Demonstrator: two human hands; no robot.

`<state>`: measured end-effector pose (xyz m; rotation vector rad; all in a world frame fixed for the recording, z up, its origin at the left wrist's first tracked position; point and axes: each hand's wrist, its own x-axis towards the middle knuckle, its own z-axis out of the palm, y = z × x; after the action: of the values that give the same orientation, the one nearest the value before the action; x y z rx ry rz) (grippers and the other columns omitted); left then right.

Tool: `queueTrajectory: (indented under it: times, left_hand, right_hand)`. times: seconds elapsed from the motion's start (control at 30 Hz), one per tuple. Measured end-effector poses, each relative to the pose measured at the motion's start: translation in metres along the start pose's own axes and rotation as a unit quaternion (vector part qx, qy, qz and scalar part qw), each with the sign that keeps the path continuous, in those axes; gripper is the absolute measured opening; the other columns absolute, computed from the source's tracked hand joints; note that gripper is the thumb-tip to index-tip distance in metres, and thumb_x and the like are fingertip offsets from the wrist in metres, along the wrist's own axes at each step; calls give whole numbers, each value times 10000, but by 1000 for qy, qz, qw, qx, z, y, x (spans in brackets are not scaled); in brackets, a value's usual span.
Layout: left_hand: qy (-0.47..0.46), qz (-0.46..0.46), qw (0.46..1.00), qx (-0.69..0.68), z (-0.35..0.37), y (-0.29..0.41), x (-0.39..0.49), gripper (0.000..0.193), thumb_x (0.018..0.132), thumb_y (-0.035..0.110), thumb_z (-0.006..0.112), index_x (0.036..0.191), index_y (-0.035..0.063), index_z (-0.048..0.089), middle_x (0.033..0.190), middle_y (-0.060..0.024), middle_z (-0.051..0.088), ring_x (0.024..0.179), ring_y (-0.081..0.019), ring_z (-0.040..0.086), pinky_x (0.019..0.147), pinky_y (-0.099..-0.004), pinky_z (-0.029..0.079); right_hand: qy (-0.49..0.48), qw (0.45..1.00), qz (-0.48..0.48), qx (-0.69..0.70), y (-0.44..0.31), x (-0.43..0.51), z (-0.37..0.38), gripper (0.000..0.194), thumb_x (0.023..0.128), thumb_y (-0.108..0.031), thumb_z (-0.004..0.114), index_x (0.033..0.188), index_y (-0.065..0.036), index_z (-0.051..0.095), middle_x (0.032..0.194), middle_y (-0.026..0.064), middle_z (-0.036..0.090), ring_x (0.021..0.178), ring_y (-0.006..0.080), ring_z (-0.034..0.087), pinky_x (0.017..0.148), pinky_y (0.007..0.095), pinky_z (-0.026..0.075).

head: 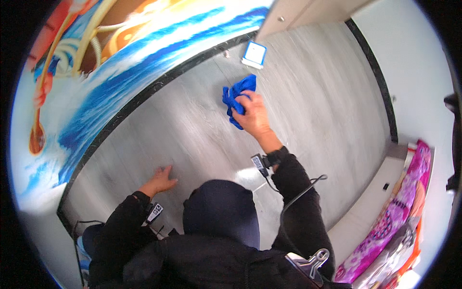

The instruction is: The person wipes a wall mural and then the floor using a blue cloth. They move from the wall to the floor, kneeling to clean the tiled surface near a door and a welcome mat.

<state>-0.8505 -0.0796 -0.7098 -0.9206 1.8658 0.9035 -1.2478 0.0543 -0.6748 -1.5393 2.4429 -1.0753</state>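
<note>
My right hand (254, 113) grips a bunched blue cloth (244, 85) over the grey wood-grain floor (317, 97). Part of the cloth is hidden under my fingers, and I cannot tell how firmly it touches the floor. Just beyond the cloth is a small white flat object with a blue border (255, 54), close to the skirting. Lower left, my left hand (162, 180) holds nothing; its fingers are spread near the floor.
Dark skirting (158, 85) runs below a wall with a painted sea mural (180, 39). A beige panel (306, 14) stands at the top. Along the right lies a pale low box or drawer (368, 195) beside a purple patterned textile (393, 216). A cable (299, 195) hangs along my right arm.
</note>
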Motion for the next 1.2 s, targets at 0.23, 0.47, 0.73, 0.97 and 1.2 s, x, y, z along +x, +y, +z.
queueTrajectory:
  times: [0.23, 0.47, 0.73, 0.97, 1.2]
  left_hand:
    - [67, 181, 977, 95, 3, 3, 53, 767, 949, 349, 675, 1563, 10, 364, 1586, -343, 343, 1470, -479, 366, 1209, -482, 352]
    - [18, 180, 965, 192, -15, 102, 76, 705, 966, 312, 656, 1541, -1, 396, 1564, -324, 392, 1456, -464, 390, 1196, -481, 363]
    - [-56, 398, 894, 199, -2, 130, 30, 655, 983, 319, 638, 1525, 11, 437, 1556, -288, 436, 1439, -453, 418, 1175, -467, 378]
    - [-149, 324, 901, 248, -4, 197, 6, 625, 982, 308, 637, 1511, 24, 464, 1513, -281, 490, 1414, -442, 457, 1159, -462, 398]
    - [-26, 325, 868, 375, 5, 289, 31, 549, 984, 288, 626, 1469, 48, 532, 1410, -267, 594, 1335, -410, 556, 1116, -456, 445]
  right_hand:
    - [144, 842, 350, 385, -34, -247, -171, 608, 896, -68, 761, 1439, -8, 494, 1238, 57, 651, 1121, 158, 624, 964, 338, 525]
    - [377, 511, 740, 221, -161, -595, -94, 646, 890, -205, 778, 1438, -10, 497, 1320, 126, 633, 1162, 257, 609, 1036, 387, 477]
    - [269, 549, 776, -152, -147, -598, 3, 676, 864, -404, 774, 1354, 7, 554, 1329, 331, 494, 1231, 500, 478, 1077, 559, 382]
    - [171, 897, 408, -2, -40, -367, 2, 554, 673, -168, 858, 1205, -198, 707, 1374, 179, 549, 1203, 435, 529, 945, 501, 524]
    - [307, 757, 327, 476, 51, -217, -100, 480, 832, -333, 814, 1216, -92, 656, 1216, 153, 671, 1103, 319, 648, 943, 454, 529]
